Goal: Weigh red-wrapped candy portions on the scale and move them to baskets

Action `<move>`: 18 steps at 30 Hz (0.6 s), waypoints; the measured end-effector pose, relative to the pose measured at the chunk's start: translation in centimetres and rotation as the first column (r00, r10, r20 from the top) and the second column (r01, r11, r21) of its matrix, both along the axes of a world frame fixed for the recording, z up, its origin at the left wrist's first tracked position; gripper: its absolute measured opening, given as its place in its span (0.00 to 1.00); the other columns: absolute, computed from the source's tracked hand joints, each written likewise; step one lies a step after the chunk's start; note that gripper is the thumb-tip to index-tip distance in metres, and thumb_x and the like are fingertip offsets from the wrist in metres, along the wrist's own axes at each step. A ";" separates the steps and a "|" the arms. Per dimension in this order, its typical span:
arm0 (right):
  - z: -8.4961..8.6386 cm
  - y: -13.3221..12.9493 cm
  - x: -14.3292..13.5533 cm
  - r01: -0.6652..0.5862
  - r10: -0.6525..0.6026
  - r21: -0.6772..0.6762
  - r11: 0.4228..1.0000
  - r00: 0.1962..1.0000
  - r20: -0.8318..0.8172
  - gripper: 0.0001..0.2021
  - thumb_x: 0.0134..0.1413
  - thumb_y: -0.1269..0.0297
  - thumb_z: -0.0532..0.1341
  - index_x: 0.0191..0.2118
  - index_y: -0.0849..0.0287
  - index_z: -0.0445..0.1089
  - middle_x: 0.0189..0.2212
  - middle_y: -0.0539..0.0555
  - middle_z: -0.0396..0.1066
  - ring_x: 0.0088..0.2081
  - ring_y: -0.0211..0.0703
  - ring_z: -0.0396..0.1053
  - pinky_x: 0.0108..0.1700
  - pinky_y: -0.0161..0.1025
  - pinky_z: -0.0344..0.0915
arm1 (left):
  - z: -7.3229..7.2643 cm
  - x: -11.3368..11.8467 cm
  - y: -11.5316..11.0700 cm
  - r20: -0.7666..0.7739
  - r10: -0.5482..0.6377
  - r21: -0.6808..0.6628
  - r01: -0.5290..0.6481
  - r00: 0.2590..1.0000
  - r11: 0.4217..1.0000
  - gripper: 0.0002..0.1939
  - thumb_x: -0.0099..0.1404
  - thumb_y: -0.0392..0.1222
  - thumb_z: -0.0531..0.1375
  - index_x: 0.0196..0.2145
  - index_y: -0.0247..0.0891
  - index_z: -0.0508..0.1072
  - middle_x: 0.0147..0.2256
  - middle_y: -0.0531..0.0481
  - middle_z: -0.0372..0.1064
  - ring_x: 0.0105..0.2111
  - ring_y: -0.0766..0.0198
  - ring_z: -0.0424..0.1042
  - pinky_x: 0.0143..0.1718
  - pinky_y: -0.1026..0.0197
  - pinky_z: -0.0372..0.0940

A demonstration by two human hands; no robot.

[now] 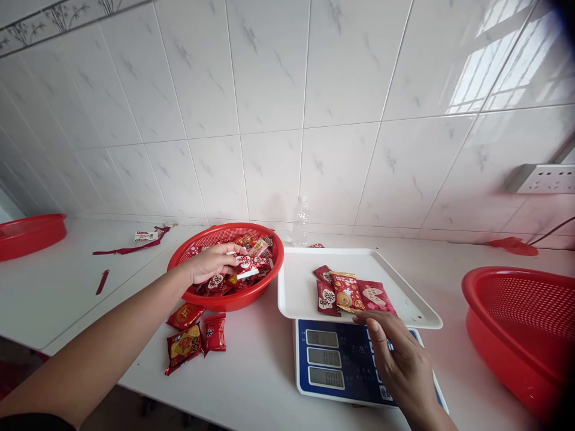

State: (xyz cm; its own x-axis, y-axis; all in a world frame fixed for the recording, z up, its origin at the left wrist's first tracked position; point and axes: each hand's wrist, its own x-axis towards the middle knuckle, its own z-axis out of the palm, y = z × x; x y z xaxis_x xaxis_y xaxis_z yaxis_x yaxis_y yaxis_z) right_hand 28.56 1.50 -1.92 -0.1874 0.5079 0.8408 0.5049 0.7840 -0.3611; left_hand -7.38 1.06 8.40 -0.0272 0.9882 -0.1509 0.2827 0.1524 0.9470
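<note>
My left hand [219, 263] is over a red basket [233, 302] heaped with small wrapped snacks. Its fingers are closed on a red snack packet [245, 263] with a white edge. My right hand [399, 353] hovers above the front of a digital scale [323, 383], fingers stretched out and thumb apart. Its fingertips are close to a gold-edged red packet [347, 290]; whether they touch it I cannot tell. That packet lies on the scale's white tray [296, 299] with a pink-red packet [376, 294] and a dark red packet [327, 299].
Several loose red packets [185, 346] lie in front of the basket. Behind the tray stands a clear bottle [300, 221] near the tiled wall. Another red basket [494, 341] stands at the right, and one more [33, 233] at the far left. A dark red ribbon [130, 248] lies at the left.
</note>
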 end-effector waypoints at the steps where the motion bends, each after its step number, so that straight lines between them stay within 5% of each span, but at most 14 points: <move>1: 0.0 0.0 0.0 -0.002 0.002 -0.004 1.000 1.000 0.000 0.10 0.64 0.64 0.53 0.37 0.54 0.70 0.30 0.51 0.74 0.33 0.41 0.73 0.38 0.37 0.67 | 0.0 0.1 0.0 0.020 0.007 0.004 -0.007 1.000 1.000 0.19 0.53 0.38 0.62 0.45 0.37 0.71 0.43 0.45 0.70 0.41 0.59 0.72 0.41 0.57 0.68; 5: 0.0 0.0 0.1 -0.009 0.009 -0.008 1.000 1.000 -0.004 0.10 0.64 0.64 0.53 0.36 0.54 0.71 0.31 0.51 0.75 0.33 0.42 0.73 0.38 0.37 0.67 | 0.0 -0.1 0.3 0.039 0.059 0.090 -0.062 0.998 0.994 0.25 0.57 0.40 0.61 0.53 0.42 0.65 0.52 0.43 0.64 0.49 0.60 0.69 0.49 0.56 0.66; 9: 0.0 0.0 0.0 -0.009 0.009 -0.007 1.000 1.000 -0.007 0.10 0.64 0.64 0.53 0.36 0.55 0.71 0.31 0.51 0.75 0.33 0.42 0.73 0.38 0.37 0.68 | -0.6 -2.0 0.7 -0.393 0.130 0.121 -0.089 0.910 0.989 0.24 0.61 0.47 0.56 0.55 0.44 0.61 0.52 0.44 0.64 0.47 0.61 0.70 0.45 0.58 0.68; 14: 0.1 -0.1 -0.2 -0.017 0.017 -0.016 1.000 1.000 -0.015 0.10 0.64 0.63 0.53 0.35 0.55 0.71 0.30 0.51 0.75 0.33 0.42 0.73 0.37 0.37 0.68 | -2.4 -5.1 0.2 -0.704 -0.040 -0.138 -0.082 0.709 0.987 0.22 0.39 0.47 0.69 0.33 0.39 0.72 0.30 0.48 0.72 0.34 0.52 0.72 0.34 0.56 0.67; 18: 0.1 -0.2 -0.2 -0.015 0.015 -0.020 1.000 1.000 -0.002 0.11 0.64 0.62 0.53 0.35 0.55 0.71 0.31 0.53 0.76 0.33 0.43 0.74 0.36 0.39 0.68 | -3.4 -5.8 -0.1 -0.810 -0.104 -0.194 -0.095 0.577 0.976 0.29 0.31 0.41 0.70 0.36 0.41 0.74 0.38 0.44 0.73 0.40 0.45 0.71 0.38 0.55 0.64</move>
State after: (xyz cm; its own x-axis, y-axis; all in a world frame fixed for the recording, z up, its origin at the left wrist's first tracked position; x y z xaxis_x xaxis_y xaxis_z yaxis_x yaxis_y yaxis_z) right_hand 28.32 1.32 -1.81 -0.1937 0.5215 0.8310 0.4928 0.7841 -0.3773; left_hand -13.17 0.97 4.95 -0.2324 0.9391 -0.2532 0.9166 0.2985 0.2659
